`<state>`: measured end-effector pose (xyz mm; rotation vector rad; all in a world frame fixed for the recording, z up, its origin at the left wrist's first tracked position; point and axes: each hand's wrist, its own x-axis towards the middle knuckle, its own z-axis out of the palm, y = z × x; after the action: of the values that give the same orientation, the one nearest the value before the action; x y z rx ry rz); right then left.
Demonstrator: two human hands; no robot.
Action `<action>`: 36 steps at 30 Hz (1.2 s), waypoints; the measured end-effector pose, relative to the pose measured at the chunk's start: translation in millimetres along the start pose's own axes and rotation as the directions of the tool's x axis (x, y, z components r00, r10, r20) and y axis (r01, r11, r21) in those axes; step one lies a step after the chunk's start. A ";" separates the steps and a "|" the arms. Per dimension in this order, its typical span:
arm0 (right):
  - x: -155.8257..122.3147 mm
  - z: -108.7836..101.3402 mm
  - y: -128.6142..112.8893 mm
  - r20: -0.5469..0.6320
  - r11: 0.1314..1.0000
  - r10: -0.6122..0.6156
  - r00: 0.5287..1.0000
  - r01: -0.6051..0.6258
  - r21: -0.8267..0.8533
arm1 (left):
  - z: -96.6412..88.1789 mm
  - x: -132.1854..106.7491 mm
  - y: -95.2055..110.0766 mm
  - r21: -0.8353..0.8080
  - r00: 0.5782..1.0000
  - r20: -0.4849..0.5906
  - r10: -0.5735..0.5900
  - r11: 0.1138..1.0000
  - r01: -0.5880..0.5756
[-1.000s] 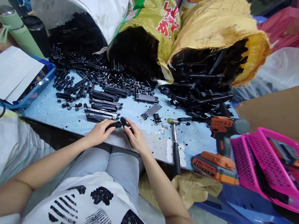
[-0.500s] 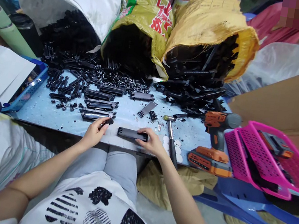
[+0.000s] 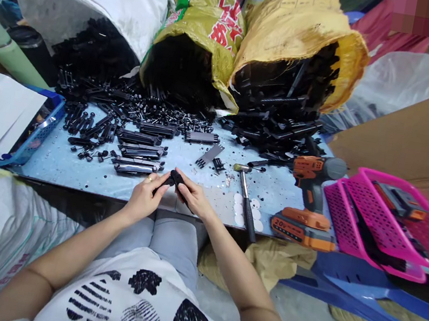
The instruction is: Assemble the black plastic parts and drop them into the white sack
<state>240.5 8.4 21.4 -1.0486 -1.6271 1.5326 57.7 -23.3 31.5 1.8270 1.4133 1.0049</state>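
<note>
My left hand pinches a small black plastic part at the front of the table. Gripped in my right hand is a flat black plastic piece, tilted and partly covered by the fingers. The two parts meet between my hands; whether they are joined I cannot tell. Left of my hands lies a row of several long black assemblies. Behind my hands, a loose grey-black plate rests beside a small black toothed part.
A hammer lies to the right among white discs, beside an orange cordless drill. Pink baskets stand farther right, a blue basket at left. Sacks of black parts spill onto the table's back.
My right hand has lifted the flat black piece from the table and turned it. My left hand has moved right, bringing its small part against it.
</note>
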 end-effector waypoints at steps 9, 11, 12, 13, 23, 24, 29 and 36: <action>-15.0 33.4 9.8 -0.169 0.997 -0.068 0.983 0.061 -0.047 | 20.7 -2.0 15.8 0.017 0.965 -0.257 0.051 0.999 -0.048; -15.6 34.2 11.4 -0.130 0.991 -0.074 0.989 0.059 -0.120 | 26.9 -5.5 7.8 -0.024 0.975 -0.220 0.027 0.999 -0.032; -13.5 28.9 11.2 -0.078 0.982 -0.078 0.994 0.062 -0.180 | 30.0 -8.8 2.4 -0.052 0.980 -0.200 -0.018 0.999 0.008; -9.4 19.0 10.4 -0.024 0.965 -0.072 0.997 0.064 -0.254 | 33.0 -13.1 -3.2 -0.078 0.979 -0.188 -0.079 0.995 0.066; 70.9 -205.5 9.7 -0.768 0.277 0.027 0.640 -0.743 -0.609 | 21.3 -11.1 -10.3 0.492 0.896 0.381 0.226 0.771 -0.404; 69.3 -217.7 10.5 -0.759 0.253 0.051 0.649 -0.743 -0.619 | 19.4 -5.1 -10.1 0.496 0.862 0.450 0.233 0.738 -0.458; 39.9 -237.4 8.0 -0.608 0.277 0.066 0.791 -0.600 -0.751 | 11.8 8.0 -16.4 0.564 0.857 0.481 0.183 0.684 -0.463; 50.7 -162.1 16.0 -0.502 0.358 0.095 0.859 -0.501 -0.788 | 11.8 3.5 -21.4 0.600 0.884 0.448 0.133 0.689 -0.407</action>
<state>361.6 128.4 18.0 -2.1949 -2.0465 0.3706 57.4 -14.9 8.2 2.6658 1.3796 0.1890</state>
